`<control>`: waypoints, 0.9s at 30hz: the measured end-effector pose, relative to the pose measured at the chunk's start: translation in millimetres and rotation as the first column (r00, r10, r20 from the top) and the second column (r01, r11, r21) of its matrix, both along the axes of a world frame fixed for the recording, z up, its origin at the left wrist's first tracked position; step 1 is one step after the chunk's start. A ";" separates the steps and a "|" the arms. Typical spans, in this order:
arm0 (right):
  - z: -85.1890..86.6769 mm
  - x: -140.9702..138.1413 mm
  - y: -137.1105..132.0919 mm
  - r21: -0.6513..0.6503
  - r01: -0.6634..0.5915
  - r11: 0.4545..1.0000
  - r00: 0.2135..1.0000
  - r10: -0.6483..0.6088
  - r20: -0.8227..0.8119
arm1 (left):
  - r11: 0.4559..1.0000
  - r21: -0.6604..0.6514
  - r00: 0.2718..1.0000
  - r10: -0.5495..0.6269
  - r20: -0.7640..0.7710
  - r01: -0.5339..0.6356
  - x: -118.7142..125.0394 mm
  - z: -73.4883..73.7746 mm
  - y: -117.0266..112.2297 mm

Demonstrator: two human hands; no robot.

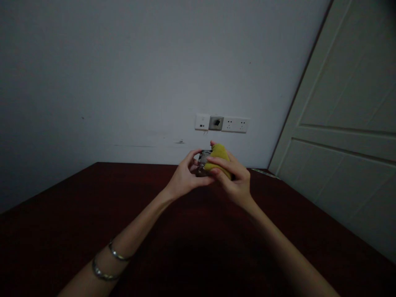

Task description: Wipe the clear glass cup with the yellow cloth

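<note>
Above the dark red table, my left hand (185, 176) is closed around a small clear glass-like object (202, 161), thumb below and fingers behind. Its exact kind is hard to make out in the dim light. My right hand (236, 176) grips a yellow cloth (220, 153), pressing it against the right side of the clear object. The cloth covers that side, so part of the object is hidden. Both hands meet near the middle of the view.
The dark red tabletop (93, 218) reaches back to a pale wall (139, 74). On the wall are a row of socket plates (235, 124) and a grey outlet (215, 123). A white panelled door (346, 136) stands at the right. Two silver bracelets (107, 275) circle my left forearm.
</note>
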State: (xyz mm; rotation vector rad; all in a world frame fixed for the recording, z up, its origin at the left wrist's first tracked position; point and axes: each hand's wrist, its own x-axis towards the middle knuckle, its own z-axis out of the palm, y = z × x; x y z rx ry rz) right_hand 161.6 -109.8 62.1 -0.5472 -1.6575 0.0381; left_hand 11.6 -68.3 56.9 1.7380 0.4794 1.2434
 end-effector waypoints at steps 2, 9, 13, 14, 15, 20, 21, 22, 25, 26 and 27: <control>0.6 -0.9 2.2 -0.050 -0.030 0.998 0.995 0.025 -0.094 | 1.000 0.016 1.000 -0.020 -0.005 0.020 -0.3 -0.8 0.1; 2.2 3.8 7.7 -0.155 -0.024 0.988 0.990 0.003 -0.138 | 0.999 0.042 1.000 -0.003 -0.012 0.003 0.4 -2.3 -1.0; 1.1 14.2 7.1 -0.141 -0.063 0.988 0.996 0.072 0.054 | 1.000 -0.006 1.000 0.013 0.011 -0.013 0.6 1.5 -4.2; 1.1 16.3 7.0 -0.128 -0.055 0.990 0.993 0.068 0.096 | 1.000 -0.020 1.000 0.014 0.016 -0.014 0.8 2.7 -5.1; 1.2 18.0 6.8 -0.108 -0.035 0.994 0.989 0.050 0.139 | 0.999 -0.033 1.000 0.013 0.018 -0.012 1.2 3.9 -6.0; 1.7 18.4 6.3 0.015 0.116 0.993 0.960 -0.116 0.255 | 0.995 -0.094 1.000 0.027 -0.002 -0.027 5.2 9.0 -10.0; 1.4 17.6 6.3 0.013 0.124 0.992 0.961 -0.124 0.249 | 0.994 -0.104 0.999 0.034 -0.008 -0.035 5.7 9.8 -10.3; 1.0 16.8 6.4 -0.001 0.126 0.992 0.964 -0.122 0.236 | 0.993 -0.113 0.999 0.038 -0.018 -0.040 5.7 10.7 -10.3; -1.0 14.6 7.7 -0.080 0.102 0.992 0.981 -0.087 0.172 | 0.994 -0.111 0.997 0.000 -0.072 -0.008 0.6 15.8 -9.3; -2.0 13.8 8.5 -0.108 0.086 0.990 0.988 -0.071 0.137 | 0.994 -0.104 0.993 -0.044 -0.109 0.032 -2.9 18.9 -9.4; -2.9 13.0 9.6 -0.134 0.064 0.989 0.994 -0.051 0.098 | 0.992 -0.096 0.982 -0.102 -0.158 0.087 -7.1 22.7 -9.9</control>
